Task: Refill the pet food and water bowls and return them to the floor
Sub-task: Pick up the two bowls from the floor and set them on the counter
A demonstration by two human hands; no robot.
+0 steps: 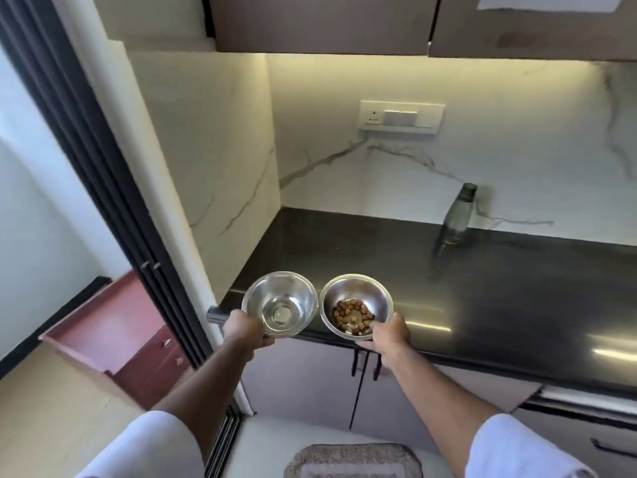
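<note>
With fingers curled round each rim, the water bowl (280, 304) and food bowl (356, 306) should be kept level above the worktop (482, 288) edge.

A warm yellow strip of light under the top cupboards (324, 25) makes the far white wall (379, 174) glow, and cool daylight comes in from the left. The dark tabletop (499, 298) is shiny, with bright white glare streaks at the near right and a soft mirror copy of the bottle (456, 215) beside it. The whole picture is a bit soft and blurry, and straight lines like the black door frame (86, 160) bend near the edges because the lens is very wide.
</note>
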